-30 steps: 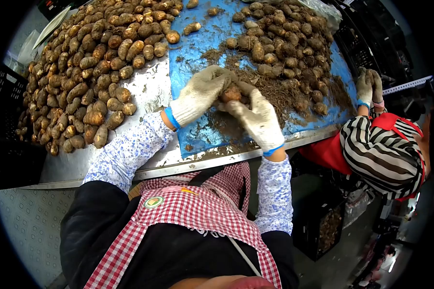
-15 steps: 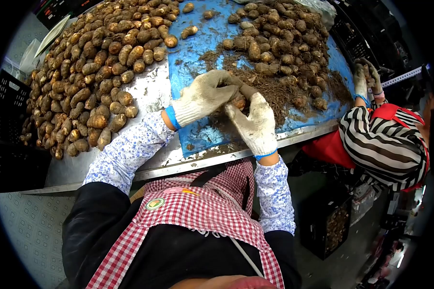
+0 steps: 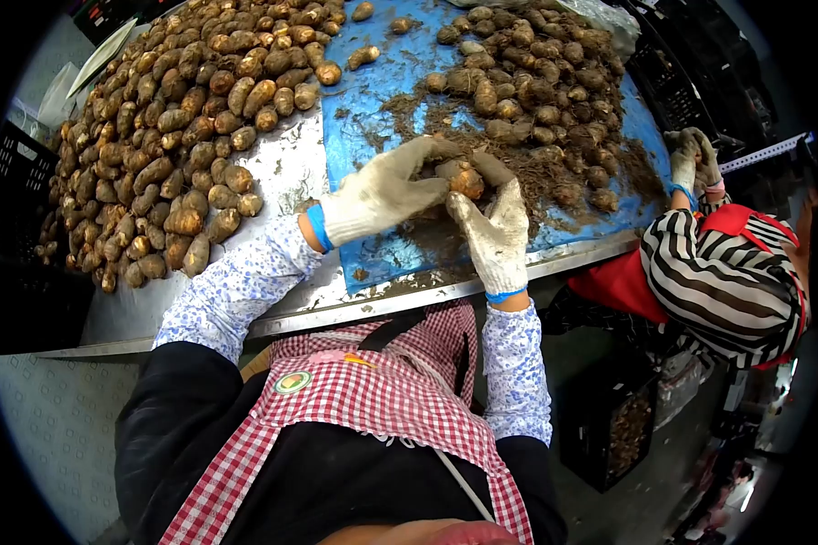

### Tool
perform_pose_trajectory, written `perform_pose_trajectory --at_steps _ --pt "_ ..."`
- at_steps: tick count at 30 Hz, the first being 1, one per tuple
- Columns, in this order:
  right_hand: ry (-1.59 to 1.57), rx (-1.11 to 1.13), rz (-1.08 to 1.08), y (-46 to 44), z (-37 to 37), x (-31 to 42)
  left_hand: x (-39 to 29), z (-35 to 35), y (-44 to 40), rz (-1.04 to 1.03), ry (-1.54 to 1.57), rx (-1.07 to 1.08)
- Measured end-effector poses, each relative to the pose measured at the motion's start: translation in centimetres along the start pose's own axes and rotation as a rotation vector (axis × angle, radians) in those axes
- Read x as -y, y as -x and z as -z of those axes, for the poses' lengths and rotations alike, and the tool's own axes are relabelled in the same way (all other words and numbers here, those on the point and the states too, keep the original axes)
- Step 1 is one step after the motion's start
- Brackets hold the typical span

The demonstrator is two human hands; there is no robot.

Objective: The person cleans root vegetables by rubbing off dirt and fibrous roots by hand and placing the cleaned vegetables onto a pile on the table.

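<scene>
A small brown taro (image 3: 464, 180) is held between my two gloved hands, over the near part of the blue sheet. My left hand (image 3: 382, 193), in a soiled white knit glove, has its thumb and fingers around the taro's left end. At the other side, the thumb and bent fingers of my right hand (image 3: 494, 232) close around the taro. Just beyond my hands lie loose root fibres and soil (image 3: 509, 173). A heap of hairy, dirt-covered taros (image 3: 541, 86) rises behind them.
A large pile of cleaner taros (image 3: 168, 136) covers the table's left side. The metal edge (image 3: 382, 309) runs in front of me. At right, a co-worker in a striped top (image 3: 718, 282) has gloved hands at the table. A black crate (image 3: 609, 427) stands on the floor.
My hands have parted slightly and my left fingers have loosened, so more of the taro shows between them. The co-worker's hands have shifted slightly.
</scene>
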State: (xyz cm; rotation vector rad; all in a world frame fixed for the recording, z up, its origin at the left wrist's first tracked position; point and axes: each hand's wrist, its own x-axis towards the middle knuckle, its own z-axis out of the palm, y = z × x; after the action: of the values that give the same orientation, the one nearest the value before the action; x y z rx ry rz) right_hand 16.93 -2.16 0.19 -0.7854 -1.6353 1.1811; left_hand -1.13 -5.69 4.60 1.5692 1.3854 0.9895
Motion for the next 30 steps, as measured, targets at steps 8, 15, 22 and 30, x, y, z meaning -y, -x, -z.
perform_pose_trajectory --at_steps 8,15,22,30 --pt "-0.007 0.060 -0.036 0.2 0.0 0.7 1.5 -0.1 -0.5 0.086 -0.183 -0.043" --pt "-0.163 0.056 -0.042 0.5 0.4 0.0 0.0 0.7 -1.1 0.076 -0.191 0.112" --pt "0.282 0.114 0.188 0.2 0.6 -0.8 -0.4 1.4 -0.7 0.284 0.048 0.096" --pt "0.274 0.085 0.182 0.0 0.3 -1.2 1.4 0.0 -1.0 0.041 -0.141 -0.003"
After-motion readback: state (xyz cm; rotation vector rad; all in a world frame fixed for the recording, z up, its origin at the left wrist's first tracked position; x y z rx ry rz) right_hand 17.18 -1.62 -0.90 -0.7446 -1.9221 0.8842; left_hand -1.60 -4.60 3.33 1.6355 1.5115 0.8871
